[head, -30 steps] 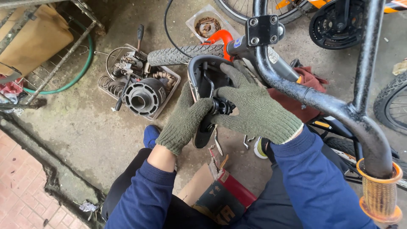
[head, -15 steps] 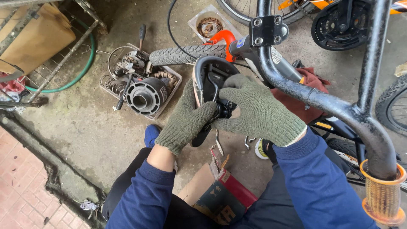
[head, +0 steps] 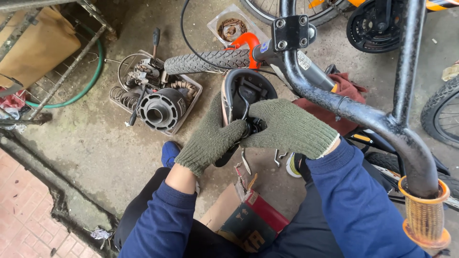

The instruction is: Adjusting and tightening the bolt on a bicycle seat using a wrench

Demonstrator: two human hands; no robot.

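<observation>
Both gloved hands meet on the underside of an upturned bicycle saddle [head: 241,91], held just below the black bicycle frame [head: 334,102]. The left hand [head: 210,138] grips the saddle's lower edge; the right hand [head: 287,126] closes over its rail clamp. A parts tray [head: 191,102] lies left of the saddle.

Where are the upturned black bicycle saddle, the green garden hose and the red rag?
Upturned black bicycle saddle [head: 248,88]: head view, on its hollow underside above the gloves.
Green garden hose [head: 93,76]: head view, on its curve beside the metal rack.
Red rag [head: 346,91]: head view, on its fold behind the frame tube.
</observation>
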